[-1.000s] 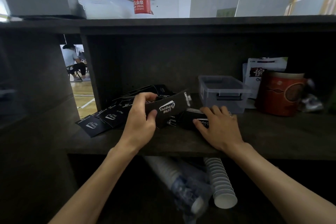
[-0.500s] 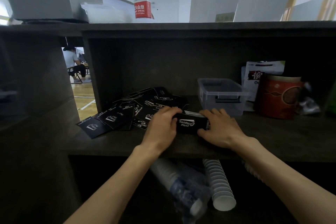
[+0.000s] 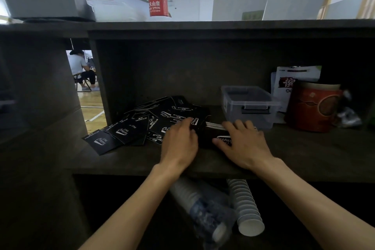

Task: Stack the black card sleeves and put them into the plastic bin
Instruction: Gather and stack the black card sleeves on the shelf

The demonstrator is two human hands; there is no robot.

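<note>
Both hands met at a small stack of black card sleeves on the dark shelf. The right hand lay over the stack's right side, fingers spread and fairly straight on top, thumb against its near face. The left hand pressed in from the stack's left, fingers curled toward the stack; whether that grip was closed round a sleeve I could not tell. Left of the left hand, loose black card sleeves lay scattered and overlapping on the shelf. Just beyond the right hand's fingertips stood the clear plastic bin, open-topped. Right of the bin stood a red canister, with a white packet behind it. Below the hands, on the lower level, lay stacks of white paper cups.
</note>
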